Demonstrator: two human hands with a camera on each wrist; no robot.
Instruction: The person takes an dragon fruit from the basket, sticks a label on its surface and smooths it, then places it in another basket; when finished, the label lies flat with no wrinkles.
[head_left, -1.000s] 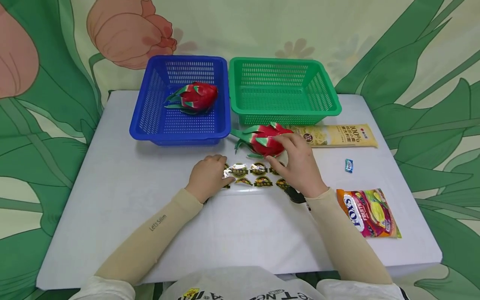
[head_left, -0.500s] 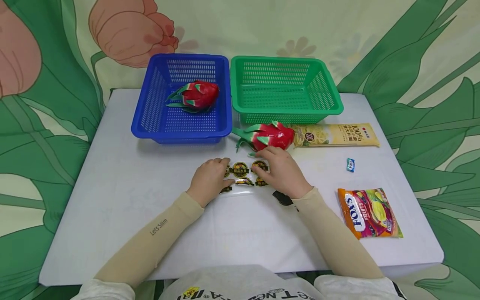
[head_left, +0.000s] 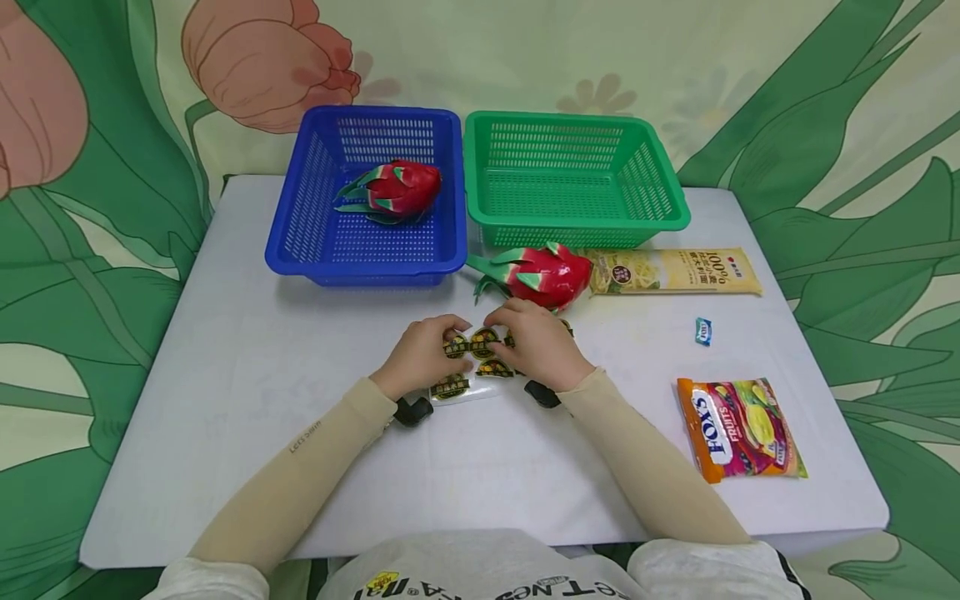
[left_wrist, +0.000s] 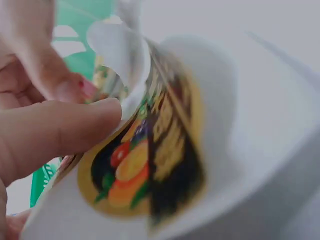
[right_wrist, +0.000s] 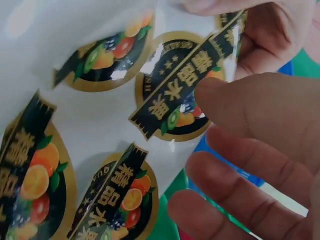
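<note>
A clear sheet of round black-and-gold fruit stickers (head_left: 495, 368) lies between both hands, its left part raised and bent. My left hand (head_left: 420, 354) grips the sheet's left end; in the left wrist view the thumb (left_wrist: 65, 127) presses on it beside a curved sticker (left_wrist: 135, 170). My right hand (head_left: 536, 342) holds the sheet's far edge, its thumb (right_wrist: 240, 100) on one sticker (right_wrist: 175, 85) and its other fingers bent beyond the edge. A red dragon fruit (head_left: 555, 277) with green leaf tips lies just beyond the right hand.
A blue basket (head_left: 360, 271) holding another dragon fruit (head_left: 405, 190) stands back left, beside a green basket (head_left: 585, 223). To the right lie a yellow noodle packet (head_left: 675, 271), a small blue wrapped candy (head_left: 702, 332) and a Fox's candy bag (head_left: 742, 429).
My right hand has moved left from the dragon fruit onto the sticker sheet, close to the left hand. The sheet's left part has been raised and tilted.
</note>
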